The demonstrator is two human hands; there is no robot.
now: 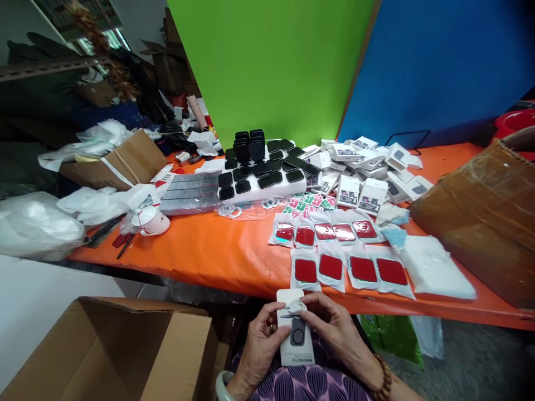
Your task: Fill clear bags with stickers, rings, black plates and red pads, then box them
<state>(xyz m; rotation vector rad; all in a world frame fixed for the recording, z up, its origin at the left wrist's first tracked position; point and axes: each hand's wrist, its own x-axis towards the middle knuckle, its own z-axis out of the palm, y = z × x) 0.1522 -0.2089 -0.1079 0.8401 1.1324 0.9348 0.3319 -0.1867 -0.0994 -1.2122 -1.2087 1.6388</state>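
Over my lap is a small white retail box, printed with a dark square device and the upside-down word MAGNETIC. Its top flap stands up, and crumpled white wrapping shows at the opening. My left hand is closed on the box's left side, thumb on the front. My right hand is closed at the upper right, fingers by the opening; whether they also pinch the wrapping I cannot tell. Just beyond, on the orange table, lie several red-faced square pads on white wrappers.
Black square devices stand and lie on a white block at the back. White boxes are heaped to their right, with stickers in front. A brown carton stands right, an open carton lower left. A mug sits left.
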